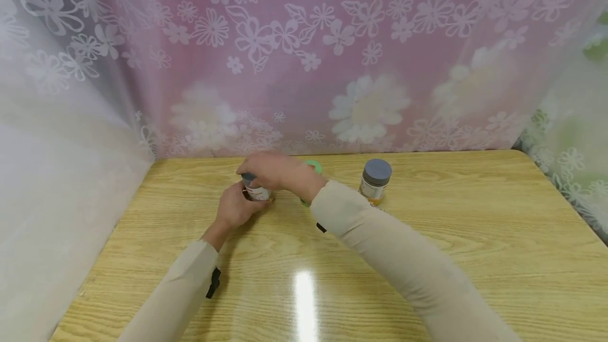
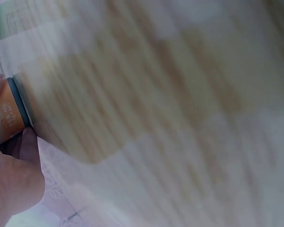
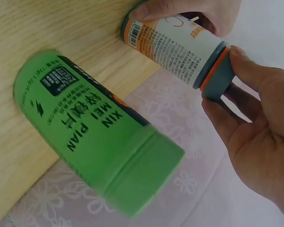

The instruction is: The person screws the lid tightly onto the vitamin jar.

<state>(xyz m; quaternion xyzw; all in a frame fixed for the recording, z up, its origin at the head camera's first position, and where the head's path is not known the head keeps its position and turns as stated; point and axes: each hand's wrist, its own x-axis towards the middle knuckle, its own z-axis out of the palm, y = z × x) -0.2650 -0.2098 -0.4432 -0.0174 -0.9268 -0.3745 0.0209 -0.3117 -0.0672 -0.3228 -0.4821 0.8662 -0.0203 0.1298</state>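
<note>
A supplement bottle (image 3: pixel 177 47) with a white and orange label stands at the left back of the table in the head view. My left hand (image 1: pixel 234 206) grips it low, fingers and thumb around its base; the left wrist view catches part of this left hand (image 2: pixel 16 177) at the left edge. From above, my right hand (image 1: pixel 273 170) reaches across to the bottle. In the right wrist view its thumb and fingers pinch the dark grey cap (image 3: pixel 220 80), where an orange ring shows. Close beside stands a green bottle (image 3: pixel 85 118), mostly hidden behind the right wrist in the head view.
A jar with a grey lid (image 1: pixel 375 181) stands farther right, partly behind the right sleeve (image 1: pixel 380 236). The wooden table (image 1: pixel 475 226) ends at a pink flowered curtain (image 1: pixel 304 67) behind, with a pale sheet (image 1: pixel 57 199) along the left side.
</note>
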